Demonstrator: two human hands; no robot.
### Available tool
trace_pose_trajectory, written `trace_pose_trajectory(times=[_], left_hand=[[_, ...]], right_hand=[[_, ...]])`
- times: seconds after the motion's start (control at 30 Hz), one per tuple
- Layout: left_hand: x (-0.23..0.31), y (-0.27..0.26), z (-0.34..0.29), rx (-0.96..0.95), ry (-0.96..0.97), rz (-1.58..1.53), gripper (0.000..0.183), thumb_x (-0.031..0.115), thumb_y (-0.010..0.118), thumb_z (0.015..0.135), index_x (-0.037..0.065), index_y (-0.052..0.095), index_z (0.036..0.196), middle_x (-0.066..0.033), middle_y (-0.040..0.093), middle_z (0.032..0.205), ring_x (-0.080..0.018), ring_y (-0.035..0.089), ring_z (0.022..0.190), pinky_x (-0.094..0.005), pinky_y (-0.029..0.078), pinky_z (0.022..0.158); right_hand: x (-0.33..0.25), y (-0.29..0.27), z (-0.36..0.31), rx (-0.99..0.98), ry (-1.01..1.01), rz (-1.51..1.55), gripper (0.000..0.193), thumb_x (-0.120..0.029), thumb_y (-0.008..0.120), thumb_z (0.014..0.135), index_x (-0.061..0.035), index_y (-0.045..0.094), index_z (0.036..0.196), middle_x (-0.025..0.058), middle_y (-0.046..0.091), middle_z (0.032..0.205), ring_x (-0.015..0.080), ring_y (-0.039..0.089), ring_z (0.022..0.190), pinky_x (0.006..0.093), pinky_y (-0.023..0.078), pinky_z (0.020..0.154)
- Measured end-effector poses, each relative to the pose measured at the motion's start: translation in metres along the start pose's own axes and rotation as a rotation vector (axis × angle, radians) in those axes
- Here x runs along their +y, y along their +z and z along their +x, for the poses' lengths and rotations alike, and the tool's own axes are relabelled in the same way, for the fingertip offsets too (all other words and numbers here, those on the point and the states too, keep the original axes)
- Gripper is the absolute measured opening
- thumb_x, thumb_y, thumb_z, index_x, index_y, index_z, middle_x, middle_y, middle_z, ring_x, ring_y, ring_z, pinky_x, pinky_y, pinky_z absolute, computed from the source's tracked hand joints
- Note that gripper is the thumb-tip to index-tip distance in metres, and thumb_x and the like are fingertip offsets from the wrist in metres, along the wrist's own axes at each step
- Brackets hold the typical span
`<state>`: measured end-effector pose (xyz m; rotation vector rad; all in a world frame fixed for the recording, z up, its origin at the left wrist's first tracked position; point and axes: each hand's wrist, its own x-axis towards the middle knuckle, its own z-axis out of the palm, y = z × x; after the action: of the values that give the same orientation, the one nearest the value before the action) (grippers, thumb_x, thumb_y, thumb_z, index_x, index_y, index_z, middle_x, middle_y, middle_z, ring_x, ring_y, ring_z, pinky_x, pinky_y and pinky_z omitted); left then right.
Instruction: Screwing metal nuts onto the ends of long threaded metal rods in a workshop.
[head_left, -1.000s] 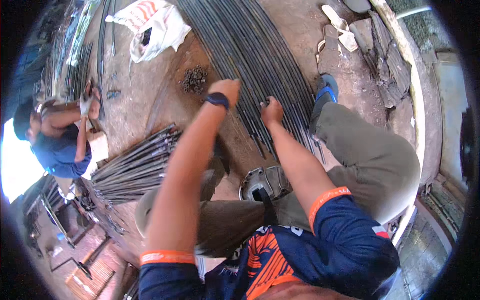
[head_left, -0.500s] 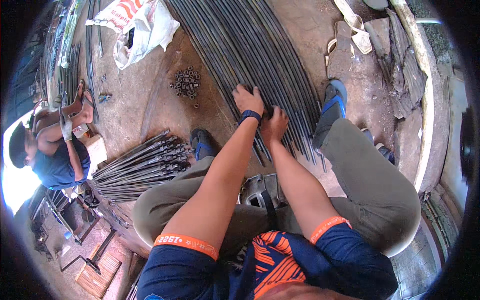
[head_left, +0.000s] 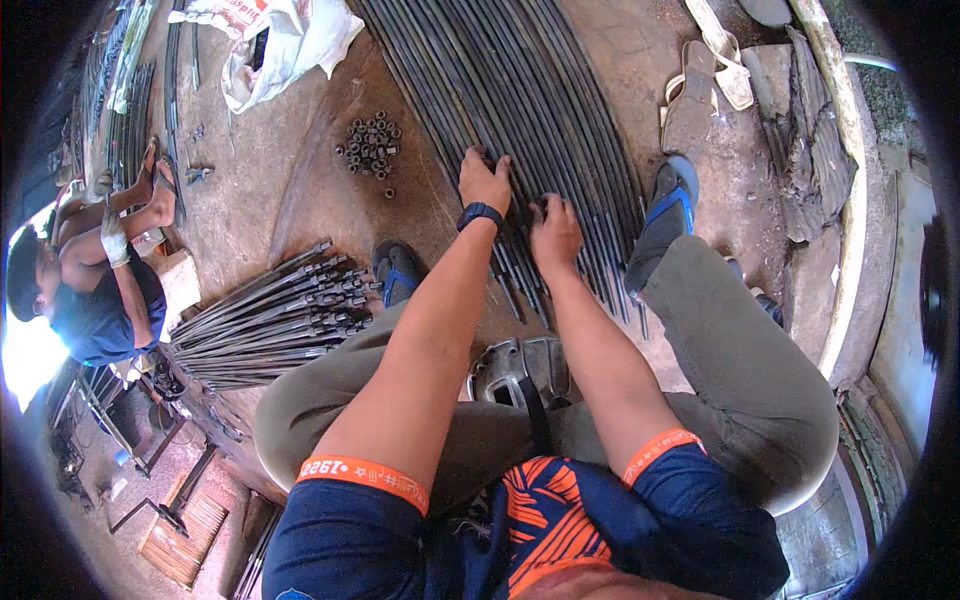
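Note:
Many long dark metal rods [head_left: 500,80] lie side by side on the ground before me, their near ends uneven. My left hand [head_left: 485,184] rests on the left side of this row, thumb and fingers apart, a dark watch on its wrist. A little nearer and to the right, my right hand [head_left: 556,237] touches the rods with its fingers bent and parted from the thumb. Neither hand shows a rod lifted in it; the undersides of the fingers are hidden.
A pile of metal nuts [head_left: 371,143] lies left of the rods. Rods with fittings on their ends [head_left: 280,318] fan out by my left foot. A white sack [head_left: 290,60] is at the back left; a gloved co-worker [head_left: 110,270] sits left. Sandals [head_left: 692,95] lie right.
Both my hands have shifted slightly away from me over the rods, and the left has moved a little leftward. The hands stand farther apart. The view has tilted slightly.

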<state>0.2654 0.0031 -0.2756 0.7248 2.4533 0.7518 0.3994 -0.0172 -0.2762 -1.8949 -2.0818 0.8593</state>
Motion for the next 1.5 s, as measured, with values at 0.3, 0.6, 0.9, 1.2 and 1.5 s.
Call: trace_pose_trajectory(times=[0.3,0.6,0.9,1.2,1.5], left_hand=[[-0.002,-0.016,-0.002,-0.077,0.075,0.01,0.043,0.027,0.071,0.078,-0.001,0.06,0.109,-0.0207,0.067,0.094,-0.0359,0.064,0.093,-0.0423,0.05,0.084],[-0.007,-0.021,0.002,-0.161,-0.036,-0.005,0.032,0.025,0.073,0.078,-0.002,0.066,0.094,-0.0224,0.068,0.089,-0.0379,0.065,0.09,-0.0432,0.051,0.081],[-0.011,-0.024,0.021,-0.369,0.066,0.13,0.039,0.026,0.076,0.074,-0.003,0.064,0.097,-0.0234,0.066,0.097,-0.0385,0.062,0.097,-0.0427,0.049,0.084],[-0.007,-0.028,0.024,-0.342,0.003,0.264,0.05,0.034,0.074,0.068,-0.007,0.061,0.093,-0.0273,0.065,0.095,-0.0404,0.063,0.094,-0.0448,0.05,0.083],[-0.008,-0.027,0.012,-0.237,-0.028,0.177,0.05,0.029,0.073,0.067,-0.007,0.057,0.099,-0.0282,0.064,0.098,-0.0428,0.061,0.097,-0.0448,0.049,0.087]], right_hand=[[-0.01,0.007,-0.004,0.055,-0.107,0.01,0.032,-0.004,0.064,0.073,-0.0054,0.06,0.104,0.013,0.057,0.108,0.0349,0.056,0.101,0.0457,0.047,0.084],[-0.013,0.01,-0.002,0.045,-0.047,0.101,0.033,-0.013,0.072,0.073,-0.0045,0.06,0.102,0.0135,0.058,0.109,0.0348,0.057,0.103,0.0436,0.048,0.084],[-0.015,0.001,0.005,-0.04,0.078,0.126,0.03,-0.015,0.074,0.074,-0.0065,0.061,0.1,0.014,0.059,0.107,0.0354,0.058,0.1,0.0448,0.048,0.083],[-0.004,0.002,0.003,-0.062,0.019,0.154,0.028,-0.013,0.072,0.072,-0.0063,0.061,0.098,0.0141,0.058,0.106,0.0362,0.057,0.1,0.0449,0.048,0.082],[-0.027,0.025,-0.036,-0.115,-0.22,0.202,0.041,-0.003,0.066,0.069,0.0019,0.053,0.107,0.0217,0.055,0.107,0.0425,0.054,0.099,0.0465,0.047,0.083]])
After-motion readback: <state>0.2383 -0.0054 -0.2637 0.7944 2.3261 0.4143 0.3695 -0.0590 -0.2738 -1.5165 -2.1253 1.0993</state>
